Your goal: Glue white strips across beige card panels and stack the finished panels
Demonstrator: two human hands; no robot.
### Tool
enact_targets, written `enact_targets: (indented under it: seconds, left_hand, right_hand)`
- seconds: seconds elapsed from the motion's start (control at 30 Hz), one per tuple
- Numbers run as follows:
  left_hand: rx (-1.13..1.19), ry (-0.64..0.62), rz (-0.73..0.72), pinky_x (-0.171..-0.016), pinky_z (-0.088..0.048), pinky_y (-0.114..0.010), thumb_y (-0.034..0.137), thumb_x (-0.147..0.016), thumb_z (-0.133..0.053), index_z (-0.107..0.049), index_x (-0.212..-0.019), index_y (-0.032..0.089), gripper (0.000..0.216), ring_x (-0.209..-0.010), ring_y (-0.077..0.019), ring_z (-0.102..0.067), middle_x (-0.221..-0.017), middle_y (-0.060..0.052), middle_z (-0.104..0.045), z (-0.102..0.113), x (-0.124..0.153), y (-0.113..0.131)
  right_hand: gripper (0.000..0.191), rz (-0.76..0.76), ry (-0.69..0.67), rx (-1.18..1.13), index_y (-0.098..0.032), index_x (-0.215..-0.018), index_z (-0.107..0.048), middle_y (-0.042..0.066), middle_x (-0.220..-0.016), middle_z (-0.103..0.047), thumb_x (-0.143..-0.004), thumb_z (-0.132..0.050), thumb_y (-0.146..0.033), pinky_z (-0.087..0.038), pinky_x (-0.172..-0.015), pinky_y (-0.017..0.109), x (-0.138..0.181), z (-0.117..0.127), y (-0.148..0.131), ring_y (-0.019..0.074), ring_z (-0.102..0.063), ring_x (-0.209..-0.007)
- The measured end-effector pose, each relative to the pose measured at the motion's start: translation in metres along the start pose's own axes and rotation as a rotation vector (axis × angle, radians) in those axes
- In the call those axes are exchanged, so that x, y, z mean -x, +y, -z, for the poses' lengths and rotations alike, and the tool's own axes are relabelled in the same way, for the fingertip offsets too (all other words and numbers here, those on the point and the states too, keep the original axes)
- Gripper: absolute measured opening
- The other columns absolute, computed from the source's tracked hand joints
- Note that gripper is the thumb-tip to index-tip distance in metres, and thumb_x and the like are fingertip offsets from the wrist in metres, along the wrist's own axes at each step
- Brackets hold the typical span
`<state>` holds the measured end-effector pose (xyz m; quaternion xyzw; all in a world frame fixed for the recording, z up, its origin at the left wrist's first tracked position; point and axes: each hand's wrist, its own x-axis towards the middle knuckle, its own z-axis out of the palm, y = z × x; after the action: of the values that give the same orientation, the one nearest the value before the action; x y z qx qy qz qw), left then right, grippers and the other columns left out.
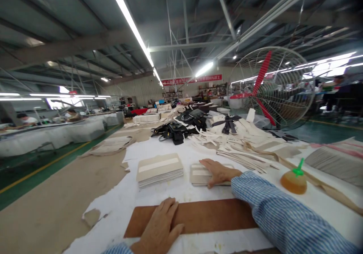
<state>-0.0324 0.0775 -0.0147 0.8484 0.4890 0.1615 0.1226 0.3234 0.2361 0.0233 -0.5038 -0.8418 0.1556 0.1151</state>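
My left hand (160, 223) lies flat on the left part of a long brown strip (215, 216), its fingers spread a little. This strip looks like leather or a smooth board, and it rests crosswise on white sheeting (113, 208). Farther out, my right hand (217, 172) reaches over a low stack of beige pieces (197, 174), fingers stretched out and seemingly touching the top. The hand covers part of that stack. To its left sits a taller, neat stack of beige pieces (160, 167) with a pale band across the top piece.
A squat bottle of amber liquid with a green nozzle (293, 182) stands right of my right forearm. Beyond are pale cut strips (241, 157) and a heap of black pieces (176, 131). A large caged fan (272, 87) with red blades stands at right.
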Motion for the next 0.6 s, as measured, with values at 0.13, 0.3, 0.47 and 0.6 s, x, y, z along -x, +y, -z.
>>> enact_targets:
  seconds: [0.13,0.3,0.47,0.6]
  left_hand:
    - [-0.054,0.078,-0.046,-0.125,-0.042,-0.060,0.039,-0.098,-0.064,-0.059,-0.149,0.023,0.053,-0.148,-0.0345,-0.053,-0.158,-0.014,-0.058,-0.012,0.006,-0.005]
    - [-0.113,0.131,-0.107,-0.123,-0.046,-0.057,0.038,-0.097,-0.067,-0.061,-0.147,0.024,0.052,-0.144,-0.0338,-0.058,-0.155,-0.014,-0.062,-0.013,0.008,-0.010]
    - [-0.226,0.209,-0.262,-0.114,-0.057,-0.045,0.036,-0.094,-0.071,-0.061,-0.149,0.030,0.056,-0.134,-0.0308,-0.068,-0.148,-0.009,-0.069,-0.018,0.003,-0.036]
    - [-0.284,0.162,-0.307,-0.107,-0.062,-0.041,0.039,-0.093,-0.075,-0.058,-0.152,0.035,0.061,-0.130,-0.0308,-0.070,-0.148,-0.007,-0.069,-0.030,0.001,-0.059]
  right_hand:
    - [0.119,0.013,-0.078,-0.002,-0.019,-0.168,-0.036,0.022,-0.169,-0.041,-0.069,-0.092,-0.055,-0.031,-0.126,0.060,-0.014,0.000,0.007,0.0423,-0.042,-0.153]
    - [0.086,0.024,-0.063,-0.029,-0.021,-0.161,-0.046,0.018,-0.167,-0.044,-0.089,-0.081,-0.051,-0.032,-0.124,0.066,-0.010,-0.003,0.011,0.0402,-0.043,-0.151]
    - [0.070,0.030,-0.017,-0.063,-0.019,-0.151,-0.058,0.016,-0.156,-0.057,-0.092,-0.080,-0.050,-0.041,-0.120,0.063,-0.011,0.007,0.010,0.0366,-0.054,-0.142]
    - [0.056,-0.026,0.101,-0.069,-0.022,-0.147,-0.060,0.013,-0.158,-0.054,-0.098,-0.075,-0.045,-0.044,-0.118,0.061,-0.033,0.036,0.040,0.0341,-0.055,-0.141]
